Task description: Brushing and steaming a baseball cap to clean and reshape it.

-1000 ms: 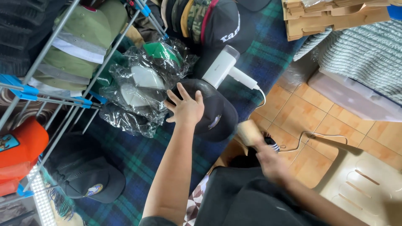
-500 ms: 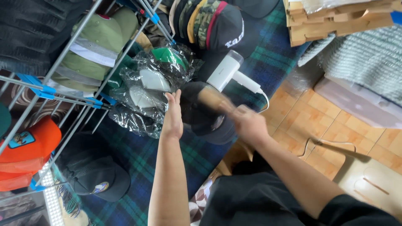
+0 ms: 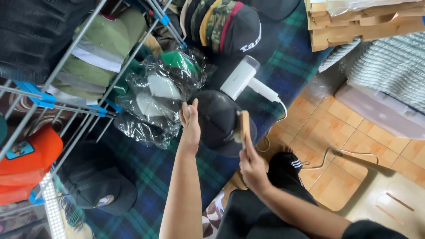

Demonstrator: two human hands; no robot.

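The dark cap (image 3: 218, 121) between my two hands is black or very dark grey, domed, its crown rounded and smooth with a faint sheen, its brim turned toward my body and partly hidden behind my right hand. It rests on the dark green and blue plaid cloth (image 3: 172, 177). My left hand (image 3: 190, 121) stands on edge against the cap's left flank, fingers straight and held together, not curled around anything, steadying the crown. My right hand (image 3: 252, 166) is closed around the lower end of a wooden brush (image 3: 243, 126), whose pale block stands upright against the cap's right side. Just beyond the brush, up and to the right of my grip, lies a white hair dryer (image 3: 245, 79) with its cord trailing onto the orange tiled floor (image 3: 354, 146). Left of my left hand sits a heap of caps in clear plastic bags (image 3: 155, 102). Further left is a metal wire rack (image 3: 66, 88) with blue clips, holding olive and orange caps. Above the dryer, a row of stacked caps (image 3: 226, 26) stands on edge.
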